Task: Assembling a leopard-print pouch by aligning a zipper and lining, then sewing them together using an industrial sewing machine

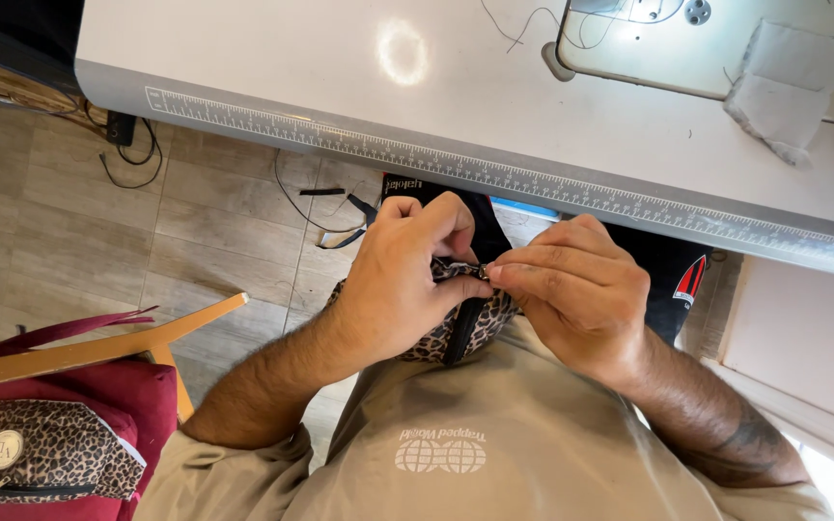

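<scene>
Both my hands meet in my lap below the table edge, working on a small leopard-print pouch (pixel 483 326) with a black zipper tape. My left hand (pixel 403 280) wraps around the pouch's left side and hides much of it. My right hand (pixel 571 289) pinches the small metal zipper slider (pixel 484 273) between thumb and forefinger at the top of the zipper. The black zipper strip (pixel 462 333) runs down from the slider toward my beige shirt.
A white sewing table (pixel 340 68) with a ruler strip (pixel 494 174) along its front edge lies above. A sewing machine base (pixel 649 39) and a folded grey fabric piece (pixel 784 87) sit at top right. Another leopard-print pouch (pixel 41 449) rests on red fabric on a wooden chair (pixel 98 347) at lower left.
</scene>
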